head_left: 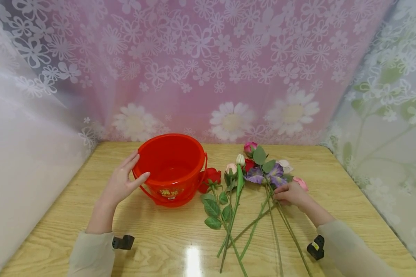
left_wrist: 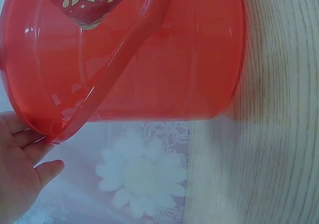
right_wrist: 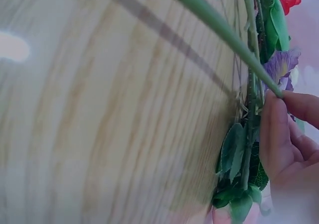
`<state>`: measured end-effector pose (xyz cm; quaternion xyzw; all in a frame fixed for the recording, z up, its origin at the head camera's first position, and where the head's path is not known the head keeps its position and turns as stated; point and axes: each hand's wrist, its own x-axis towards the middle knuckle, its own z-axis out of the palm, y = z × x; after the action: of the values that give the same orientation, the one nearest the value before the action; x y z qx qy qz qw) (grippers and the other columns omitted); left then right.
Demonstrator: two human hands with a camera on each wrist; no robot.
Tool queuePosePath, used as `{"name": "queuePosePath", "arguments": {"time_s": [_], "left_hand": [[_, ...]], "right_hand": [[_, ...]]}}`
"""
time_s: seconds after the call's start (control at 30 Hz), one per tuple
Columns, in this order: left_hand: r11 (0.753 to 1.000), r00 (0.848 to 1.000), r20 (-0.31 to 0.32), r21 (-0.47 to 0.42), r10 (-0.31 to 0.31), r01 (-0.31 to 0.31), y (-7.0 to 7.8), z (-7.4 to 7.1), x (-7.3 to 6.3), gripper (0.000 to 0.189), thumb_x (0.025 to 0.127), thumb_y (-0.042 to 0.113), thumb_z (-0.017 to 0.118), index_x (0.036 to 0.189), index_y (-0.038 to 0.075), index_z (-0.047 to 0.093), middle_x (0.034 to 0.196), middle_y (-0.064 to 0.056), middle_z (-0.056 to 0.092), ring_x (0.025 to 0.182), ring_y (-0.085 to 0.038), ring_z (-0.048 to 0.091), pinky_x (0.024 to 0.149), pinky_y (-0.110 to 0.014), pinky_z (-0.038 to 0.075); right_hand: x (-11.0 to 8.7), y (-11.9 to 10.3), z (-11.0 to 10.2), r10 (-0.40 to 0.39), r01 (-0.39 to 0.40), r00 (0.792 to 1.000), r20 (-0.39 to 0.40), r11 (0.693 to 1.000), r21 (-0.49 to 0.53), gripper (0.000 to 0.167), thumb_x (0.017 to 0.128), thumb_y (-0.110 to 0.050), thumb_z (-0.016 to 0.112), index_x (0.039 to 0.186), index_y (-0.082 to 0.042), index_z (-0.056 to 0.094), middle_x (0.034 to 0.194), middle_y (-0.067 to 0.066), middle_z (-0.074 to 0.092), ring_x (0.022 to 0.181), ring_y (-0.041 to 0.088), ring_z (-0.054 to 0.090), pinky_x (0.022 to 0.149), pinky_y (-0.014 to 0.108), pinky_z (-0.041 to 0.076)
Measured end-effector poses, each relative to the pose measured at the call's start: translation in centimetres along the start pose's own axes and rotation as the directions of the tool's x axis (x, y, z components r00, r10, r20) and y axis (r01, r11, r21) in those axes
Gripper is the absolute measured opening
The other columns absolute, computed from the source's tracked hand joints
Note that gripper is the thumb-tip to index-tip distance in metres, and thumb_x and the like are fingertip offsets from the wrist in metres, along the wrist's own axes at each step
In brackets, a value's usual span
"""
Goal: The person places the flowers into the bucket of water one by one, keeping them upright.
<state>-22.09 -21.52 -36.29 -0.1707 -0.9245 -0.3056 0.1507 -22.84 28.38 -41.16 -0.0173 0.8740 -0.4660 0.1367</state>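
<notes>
A red plastic bucket (head_left: 173,173) with a gold-lettered label stands upright on the table. My left hand (head_left: 119,182) touches its left rim, with extended fingers and the thumb spread apart; the left wrist view shows the fingertips partly hidden at the rim. My right hand (head_left: 292,194) pinches a green flower stem (right_wrist: 224,35) between thumb and fingers. Just beyond that grip is a purple iris-like flower (head_left: 268,175). Other artificial flowers lie around it: a red rose (head_left: 212,176), a white tulip (head_left: 240,160) and a pink flower (head_left: 300,183).
Several crossed stems (head_left: 228,231) point toward the table's front edge. The wooden table (head_left: 159,242) meets a pink floral curtain (head_left: 194,77) at the back. Pale floral sheets (head_left: 395,134) hang at both sides. The bucket's handle (head_left: 205,169) hangs down along its side.
</notes>
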Motion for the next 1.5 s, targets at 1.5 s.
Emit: {"name": "queuePosePath", "arguments": {"time_s": [1.5], "left_hand": [[0.999,1.0,-0.001,-0.037,-0.005,0.005,0.0,0.0,0.0,0.07,0.083,0.036,0.059,0.132,-0.006,0.035,0.14,-0.017,0.027,0.125,-0.037,0.026,0.091,-0.055,0.032]], "right_hand": [[-3.2,-3.9,-1.0,-0.103,0.106,0.994,-0.03,0.893,0.438,0.04,0.086,-0.004,0.054,0.118,0.017,0.043,0.087,-0.004,0.062,0.083,0.008,0.061,0.073,0.022,0.049]]}}
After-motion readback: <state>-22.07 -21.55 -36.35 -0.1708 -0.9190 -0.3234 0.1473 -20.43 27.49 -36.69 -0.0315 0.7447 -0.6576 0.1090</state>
